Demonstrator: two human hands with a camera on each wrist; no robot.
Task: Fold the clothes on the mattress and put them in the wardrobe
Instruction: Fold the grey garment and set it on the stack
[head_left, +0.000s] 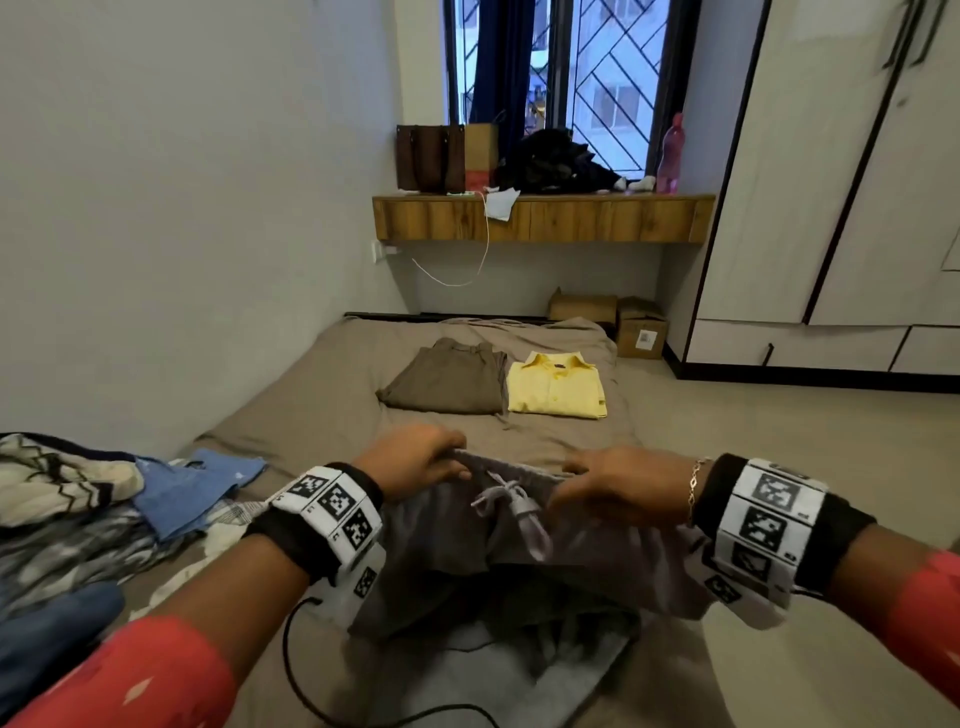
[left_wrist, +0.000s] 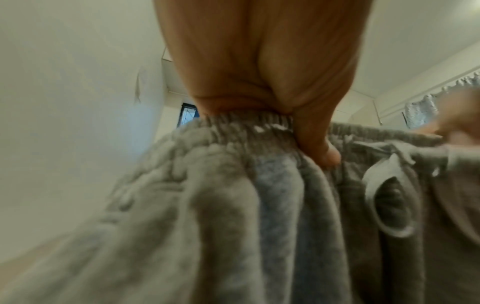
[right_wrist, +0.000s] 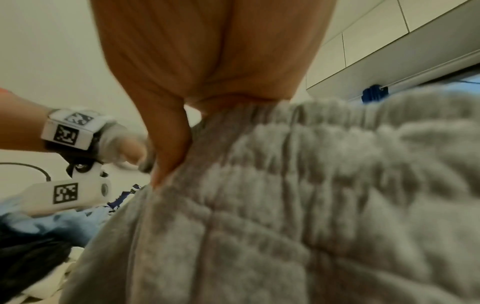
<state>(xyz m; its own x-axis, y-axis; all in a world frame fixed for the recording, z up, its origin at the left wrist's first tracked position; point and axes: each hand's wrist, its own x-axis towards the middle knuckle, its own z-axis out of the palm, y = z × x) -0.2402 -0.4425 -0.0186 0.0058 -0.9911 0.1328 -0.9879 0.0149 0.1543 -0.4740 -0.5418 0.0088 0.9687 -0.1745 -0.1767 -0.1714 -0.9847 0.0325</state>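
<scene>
Both hands, our left hand and right hand, pinch the grey sweatpants at the waistband, apparently above the mattress; folded trousers and yellow shirt lie beyond.

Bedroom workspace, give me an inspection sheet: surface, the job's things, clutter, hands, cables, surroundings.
Surface: mattress on the floor, under a brownish sheet.
Job's things: grey drawstring pants held up by the waistband; folded brown garment and folded yellow shirt lying side by side further along; closed wardrobe.
Clutter: unfolded clothes pile at the near left.
Hands: left hand and right hand each grip the waistband.
Cables: black cable below the left wrist; white cord hanging from the shelf.
Surroundings: wooden shelf with bags and a pink bottle; cardboard boxes.
</scene>
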